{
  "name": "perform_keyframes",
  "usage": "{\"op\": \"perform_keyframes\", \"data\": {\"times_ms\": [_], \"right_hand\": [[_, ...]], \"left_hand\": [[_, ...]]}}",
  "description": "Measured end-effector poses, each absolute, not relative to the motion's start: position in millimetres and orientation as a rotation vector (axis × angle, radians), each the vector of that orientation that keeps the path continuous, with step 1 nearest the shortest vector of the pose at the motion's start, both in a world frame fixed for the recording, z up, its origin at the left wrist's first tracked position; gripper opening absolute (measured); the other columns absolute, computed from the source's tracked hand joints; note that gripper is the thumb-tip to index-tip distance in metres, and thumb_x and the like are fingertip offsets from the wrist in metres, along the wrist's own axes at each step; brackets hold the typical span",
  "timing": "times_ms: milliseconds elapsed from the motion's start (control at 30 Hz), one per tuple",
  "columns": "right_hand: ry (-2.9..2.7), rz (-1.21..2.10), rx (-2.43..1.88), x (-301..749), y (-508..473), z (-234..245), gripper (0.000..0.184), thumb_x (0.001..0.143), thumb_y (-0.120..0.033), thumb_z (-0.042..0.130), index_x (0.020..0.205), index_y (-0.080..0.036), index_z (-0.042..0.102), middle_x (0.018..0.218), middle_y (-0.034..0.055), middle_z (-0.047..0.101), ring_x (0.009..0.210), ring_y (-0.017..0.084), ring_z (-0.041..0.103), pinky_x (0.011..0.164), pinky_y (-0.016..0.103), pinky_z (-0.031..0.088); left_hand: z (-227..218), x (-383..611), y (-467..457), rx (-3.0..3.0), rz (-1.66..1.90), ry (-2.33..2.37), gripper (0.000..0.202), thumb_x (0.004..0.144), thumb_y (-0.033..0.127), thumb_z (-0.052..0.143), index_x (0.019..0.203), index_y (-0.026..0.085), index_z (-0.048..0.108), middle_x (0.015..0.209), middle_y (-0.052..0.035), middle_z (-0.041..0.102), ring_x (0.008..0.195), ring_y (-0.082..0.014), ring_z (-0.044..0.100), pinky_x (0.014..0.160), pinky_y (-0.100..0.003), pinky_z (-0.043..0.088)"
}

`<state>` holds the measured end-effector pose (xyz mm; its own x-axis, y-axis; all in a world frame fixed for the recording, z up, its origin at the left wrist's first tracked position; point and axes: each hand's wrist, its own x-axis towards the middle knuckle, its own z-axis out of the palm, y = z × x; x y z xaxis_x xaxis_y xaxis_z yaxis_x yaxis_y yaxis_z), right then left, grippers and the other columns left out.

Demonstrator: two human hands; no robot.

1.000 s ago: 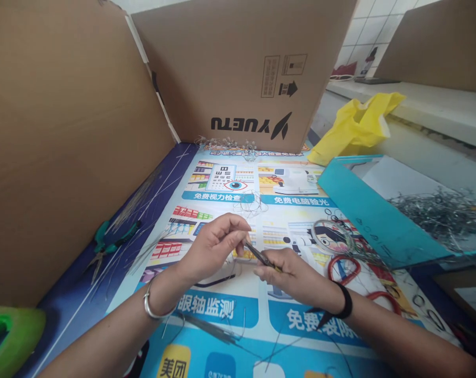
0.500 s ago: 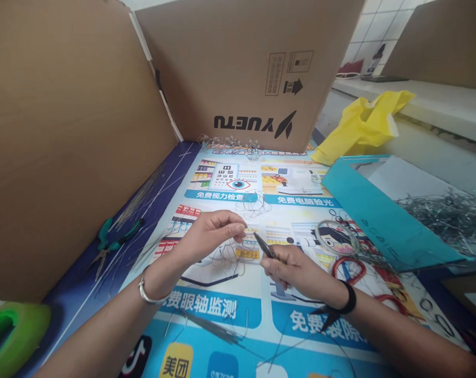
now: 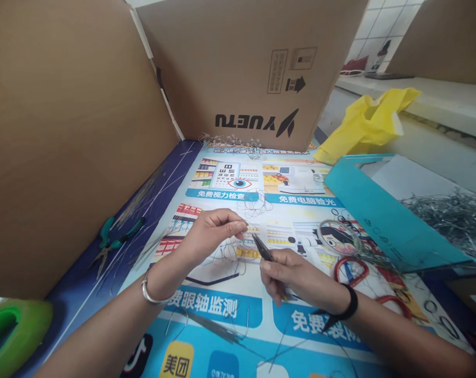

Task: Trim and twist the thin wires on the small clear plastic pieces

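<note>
My left hand point(image 3: 212, 233) is pinched on a thin grey wire point(image 3: 232, 252) whose loops hang down over the printed poster point(image 3: 238, 310) covering the table. My right hand point(image 3: 297, 278) grips small dark needle-nose pliers point(image 3: 264, 248), their tips pointing up-left and ending just right of my left fingertips, slightly apart from them. A silver bangle sits on my left wrist and a black band on my right.
Tall cardboard sheets point(image 3: 64, 131) wall the left and back. Teal-handled pliers point(image 3: 114, 239) lie at the left beside straight wires. A blue tray point(image 3: 380, 215) with metal scraps point(image 3: 451, 215) stands at the right, a yellow bag point(image 3: 364, 126) behind it, red-handled scissors point(image 3: 350, 270) near my right wrist.
The pliers' tips and my left fingers were together one second ago; now they are slightly apart, and my right hand has shifted a little toward me.
</note>
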<state>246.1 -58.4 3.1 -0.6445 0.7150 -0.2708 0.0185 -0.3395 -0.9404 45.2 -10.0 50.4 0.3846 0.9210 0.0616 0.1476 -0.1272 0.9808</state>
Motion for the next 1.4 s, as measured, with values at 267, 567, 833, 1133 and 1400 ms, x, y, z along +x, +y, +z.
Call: {"op": "perform_keyframes", "data": {"times_ms": [267, 567, 833, 1133, 1400], "right_hand": [[-1.402, 2.04, -0.991, 236, -69, 8, 0.041, 0.08, -0.054, 0.051, 0.069, -0.014, 0.051, 0.047, -0.002, 0.055, 0.039, 0.007, 0.05, 0.041, 0.018, 0.031], [-1.422, 1.964, -1.019, 235, -68, 6, 0.039, 0.082, -0.051, 0.048, 0.067, -0.015, 0.049, 0.043, -0.0023, 0.054, 0.036, 0.006, 0.044, 0.039, 0.017, 0.029], [-1.364, 1.964, -1.025, 235, -67, 3, 0.039, 0.082, -0.051, 0.049, 0.066, -0.016, 0.049, 0.042, -0.0023, 0.054, 0.034, 0.006, 0.046, 0.037, 0.017, 0.028], [-1.361, 1.968, -0.973, 235, -68, 3, 0.038, 0.082, -0.05, 0.049, 0.066, -0.015, 0.049, 0.043, -0.0025, 0.054, 0.035, 0.006, 0.046, 0.037, 0.017, 0.028], [-1.347, 1.971, -0.99, 235, -68, 2, 0.037, 0.083, -0.049, 0.049, 0.066, -0.015, 0.048, 0.042, -0.0036, 0.052, 0.034, 0.006, 0.047, 0.036, 0.016, 0.027]], "left_hand": [[43, 57, -22, 1.485, 0.999, 1.006, 0.015, 0.075, 0.03, 0.065, 0.072, 0.015, 0.066, 0.069, -0.0013, 0.065, 0.067, -0.0107, 0.057, 0.063, -0.022, 0.047], [40, 60, -23, 1.493, 1.008, 0.997, 0.015, 0.077, 0.03, 0.064, 0.075, 0.015, 0.067, 0.068, -0.0008, 0.065, 0.065, -0.0093, 0.058, 0.063, -0.02, 0.047], [40, 60, -24, 1.525, 1.027, 1.024, 0.017, 0.077, 0.031, 0.063, 0.072, 0.015, 0.066, 0.07, -0.0018, 0.066, 0.071, -0.0122, 0.061, 0.069, -0.023, 0.048], [38, 60, -25, 1.567, 1.031, 1.05, 0.016, 0.078, 0.031, 0.062, 0.074, 0.016, 0.066, 0.07, -0.0014, 0.066, 0.071, -0.012, 0.061, 0.069, -0.023, 0.048], [38, 61, -24, 1.571, 1.037, 1.063, 0.014, 0.078, 0.03, 0.062, 0.075, 0.016, 0.066, 0.068, -0.0006, 0.066, 0.069, -0.0114, 0.061, 0.068, -0.023, 0.049]]}}
